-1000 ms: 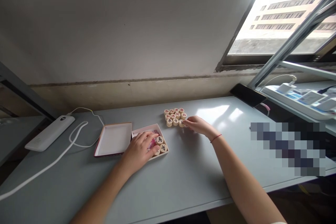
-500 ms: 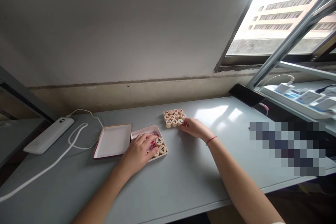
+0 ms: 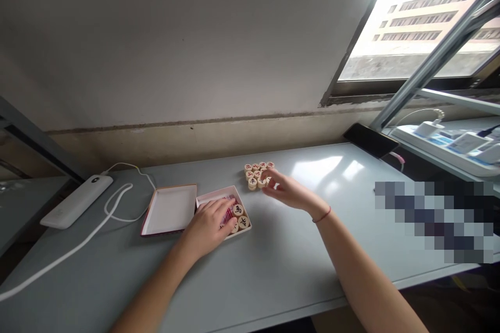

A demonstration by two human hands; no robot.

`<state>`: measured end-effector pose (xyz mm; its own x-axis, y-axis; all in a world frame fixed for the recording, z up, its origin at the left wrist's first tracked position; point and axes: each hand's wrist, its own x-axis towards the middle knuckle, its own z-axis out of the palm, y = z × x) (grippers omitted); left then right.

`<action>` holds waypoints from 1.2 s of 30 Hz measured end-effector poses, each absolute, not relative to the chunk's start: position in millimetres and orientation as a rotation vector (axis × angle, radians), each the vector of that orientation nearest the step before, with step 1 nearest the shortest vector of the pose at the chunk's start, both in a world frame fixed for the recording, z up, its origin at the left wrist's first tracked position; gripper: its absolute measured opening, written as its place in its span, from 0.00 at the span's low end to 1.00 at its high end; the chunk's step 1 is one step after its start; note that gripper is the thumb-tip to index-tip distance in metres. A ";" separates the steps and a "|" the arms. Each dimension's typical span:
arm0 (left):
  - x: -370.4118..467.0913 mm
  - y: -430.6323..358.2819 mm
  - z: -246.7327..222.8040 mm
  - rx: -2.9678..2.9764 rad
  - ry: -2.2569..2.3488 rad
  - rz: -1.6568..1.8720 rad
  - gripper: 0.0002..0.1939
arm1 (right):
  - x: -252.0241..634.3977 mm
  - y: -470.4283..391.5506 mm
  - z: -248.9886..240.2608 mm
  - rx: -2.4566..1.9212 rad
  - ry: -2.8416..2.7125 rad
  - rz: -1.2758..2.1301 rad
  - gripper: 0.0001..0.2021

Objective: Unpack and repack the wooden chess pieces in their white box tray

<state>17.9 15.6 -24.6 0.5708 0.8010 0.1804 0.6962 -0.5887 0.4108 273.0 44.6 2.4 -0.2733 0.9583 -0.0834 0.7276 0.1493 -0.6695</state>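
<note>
My left hand lies over the open white box, its fingers stretched and thumb apart. A few round Chinese chess pieces with black characters sit in the box's near right corner by the thumb. Part of the box's inside is hidden by the hand. My right hand hovers at the right side of a cluster of Chinese chess pieces, fingers apart, with nothing visible between them. The cluster stands in stacked rows, red characters at the back and black ones in front. My fingers cover some front pieces.
The box lid lies inside up, left of the box. A white power bank with a white cable rests at the left. A phone and a power strip are at the right, by a metal frame.
My right hand has lifted slightly from the front right piece and moved over the cluster, its fingers spreading. My left hand stays over the box. The view has shifted a little.
</note>
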 end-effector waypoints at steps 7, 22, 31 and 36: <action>30.0 10.1 -15.4 2.497 1.158 0.466 0.15 | 234.3 30.0 -1.8 -1.380 -2.296 1.153 0.15; 38.1 11.3 -20.9 2.267 1.070 0.945 0.09 | 234.4 31.9 -2.2 -1.263 -2.259 1.105 0.08; 25.6 13.8 -22.5 2.143 1.204 1.103 0.08 | 283.9 50.3 9.3 -1.553 -1.822 1.062 0.16; 23.5 14.5 -25.7 2.108 1.263 1.056 0.08 | 323.7 60.9 0.2 -1.941 -1.610 1.077 0.15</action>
<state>23.5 14.5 -25.7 0.2825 0.8821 0.3769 0.5271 -0.4710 0.7073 323.7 60.9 0.2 0.0412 0.9511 -0.3063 0.6460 -0.2592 -0.7180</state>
